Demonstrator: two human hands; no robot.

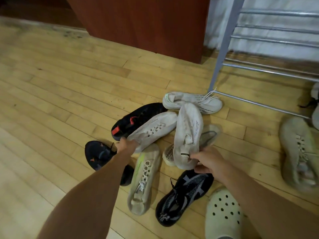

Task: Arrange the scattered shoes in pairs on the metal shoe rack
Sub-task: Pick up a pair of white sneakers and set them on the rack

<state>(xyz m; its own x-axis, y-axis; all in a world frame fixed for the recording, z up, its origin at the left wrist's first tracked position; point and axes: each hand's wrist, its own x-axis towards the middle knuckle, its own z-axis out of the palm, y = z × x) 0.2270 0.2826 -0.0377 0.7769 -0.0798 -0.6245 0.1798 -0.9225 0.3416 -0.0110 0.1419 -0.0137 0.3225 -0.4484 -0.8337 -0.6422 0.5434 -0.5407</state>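
A heap of shoes lies on the wooden floor in front of the metal shoe rack (222, 54). My left hand (126, 145) grips the heel of a white knit sneaker (153, 130) that points up and right. My right hand (209, 162) holds the heel of a second white sneaker (188, 135), its toe aimed away from me. Around them lie a white laced sneaker (191, 101) by the rack's leg, a black shoe with red tabs (138, 119), a dark shoe (98, 155), a beige sneaker with a neon stripe (144, 178) and a black-and-grey sneaker (184, 195).
A white perforated clog (222, 214) sits at the bottom right. A pale bulky sneaker (298, 152) lies at the right, below the rack's lowest bars. A reddish wooden cabinet (143, 23) stands behind the heap, left of the rack. Bare floor spreads to the left.
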